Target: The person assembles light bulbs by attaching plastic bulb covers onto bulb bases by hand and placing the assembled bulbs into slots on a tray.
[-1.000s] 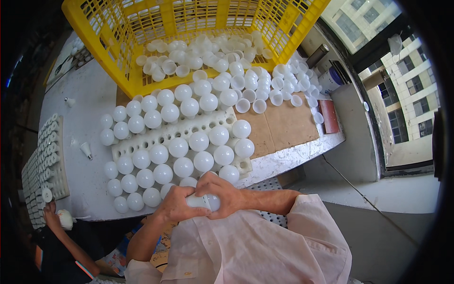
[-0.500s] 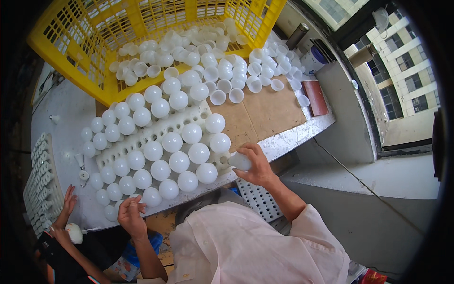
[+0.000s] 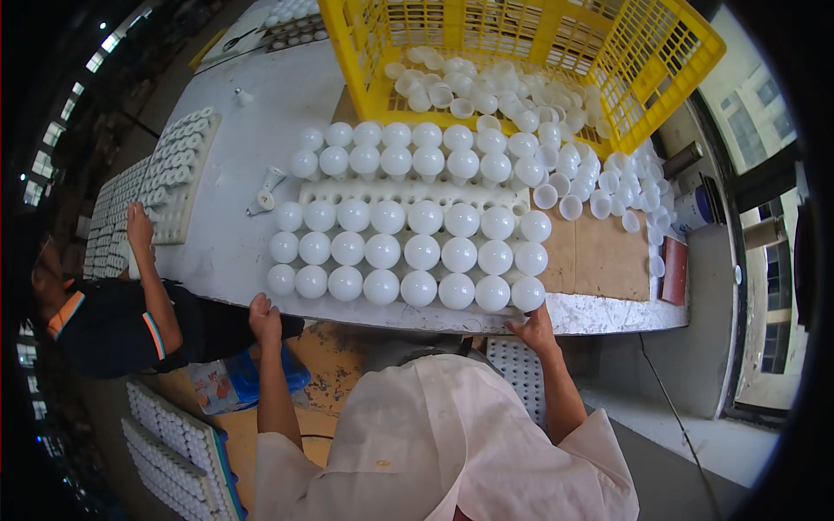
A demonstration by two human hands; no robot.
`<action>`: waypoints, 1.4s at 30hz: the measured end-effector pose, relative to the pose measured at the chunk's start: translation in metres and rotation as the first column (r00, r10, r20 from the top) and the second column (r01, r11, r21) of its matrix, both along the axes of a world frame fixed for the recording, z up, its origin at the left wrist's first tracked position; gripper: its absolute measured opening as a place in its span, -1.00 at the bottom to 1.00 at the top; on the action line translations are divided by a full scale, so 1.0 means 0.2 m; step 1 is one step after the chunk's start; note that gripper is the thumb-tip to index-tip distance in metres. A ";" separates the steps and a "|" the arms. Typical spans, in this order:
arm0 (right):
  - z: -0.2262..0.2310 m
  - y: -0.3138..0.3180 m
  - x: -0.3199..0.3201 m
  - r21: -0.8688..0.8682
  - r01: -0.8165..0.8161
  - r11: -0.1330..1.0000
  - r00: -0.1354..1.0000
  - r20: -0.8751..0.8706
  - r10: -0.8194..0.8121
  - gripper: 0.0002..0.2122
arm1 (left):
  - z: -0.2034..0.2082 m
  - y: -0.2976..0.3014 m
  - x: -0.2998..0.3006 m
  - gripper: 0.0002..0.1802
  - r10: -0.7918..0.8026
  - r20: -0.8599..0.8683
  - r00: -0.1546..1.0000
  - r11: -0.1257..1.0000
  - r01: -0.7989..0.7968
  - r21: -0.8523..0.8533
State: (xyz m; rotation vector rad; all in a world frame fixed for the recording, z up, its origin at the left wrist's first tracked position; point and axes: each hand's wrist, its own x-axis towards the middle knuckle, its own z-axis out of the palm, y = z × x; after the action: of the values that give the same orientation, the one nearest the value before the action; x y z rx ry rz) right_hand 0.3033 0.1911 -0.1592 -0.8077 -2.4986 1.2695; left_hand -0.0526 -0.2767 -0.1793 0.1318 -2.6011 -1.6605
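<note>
Round white light bulbs (image 3: 418, 287) stand in three rows on a pale tray, most of which they cover. My right hand (image 3: 536, 330) is at the front right corner, its fingertips against the last bulb (image 3: 527, 293) and its thumb spread apart. Beyond these rows, a strip of a holed tray (image 3: 417, 191) shows bare, with two more rows of bulbs (image 3: 396, 161) behind it. By the front left corner of the bulbs, at the table edge, my left hand (image 3: 265, 319) has its fingers curled; whatever may be inside them is hidden.
A yellow crate (image 3: 365, 87) with white domed covers (image 3: 469, 87) lies behind the bulbs; more covers spill over brown cardboard (image 3: 599, 256). A loose bulb base (image 3: 263, 200) lies on the left. Another person's hand (image 3: 139, 227) is near trays of small white parts (image 3: 174, 191).
The bulb in my right hand now stands at the front row's right end. My left hand has moved from the bulbs to the table edge. The view has swung left.
</note>
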 end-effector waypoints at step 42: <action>-0.07 -0.10 -0.02 0.278 0.275 0.921 0.948 0.083 -0.308 -0.75 | -0.11 0.05 -0.68 -0.60 -0.697 0.359 0.620 0.588 0.781 -0.207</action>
State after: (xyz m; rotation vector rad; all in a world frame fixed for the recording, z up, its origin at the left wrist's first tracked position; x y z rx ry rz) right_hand 0.2991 0.1708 -0.1738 -1.1676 -2.4490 0.7902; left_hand -0.1879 -0.2673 -0.2006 -0.9970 -3.3622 -1.3065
